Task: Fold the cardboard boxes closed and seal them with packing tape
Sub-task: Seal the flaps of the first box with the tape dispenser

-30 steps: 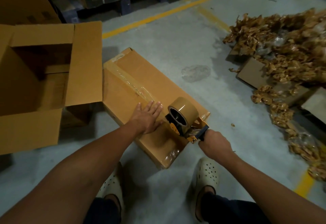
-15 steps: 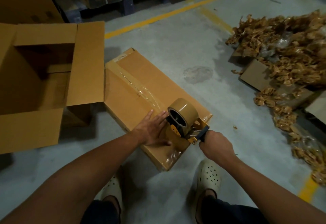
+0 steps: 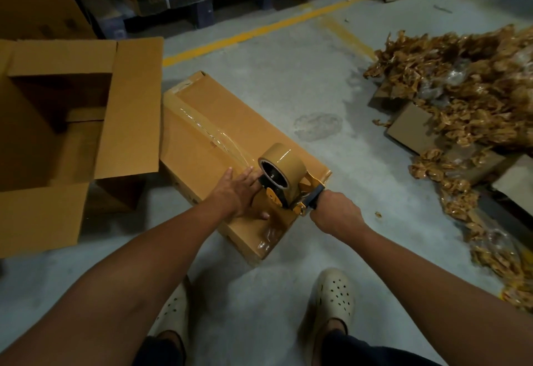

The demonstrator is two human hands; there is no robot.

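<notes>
The flat brown cardboard box (image 3: 253, 123) lies closed on the grey concrete floor (image 3: 288, 77) at the centre of the frame, just beside a large open cardboard box (image 3: 129, 106) at the left; its long axis runs from the upper left down toward the lower centre, and the glossy strip of tape (image 3: 206, 132) is laid along that axis. The left hand (image 3: 236, 189) is pressed flat on the lid with straight fingers, its grip open and holding nothing; the right hand (image 3: 336, 215) is wrapped tightly round the handle of the yellow tape dispenser (image 3: 302, 195), by which a brown roll of packing tape (image 3: 284, 163) is carried above the box's near end. The step is judged best done if the dispenser is drawn straight over the near edge and down the end face while the flaps are held flat; the tape should be cut only once stuck down, and the wrinkles at the near corner smoothed.
</notes>
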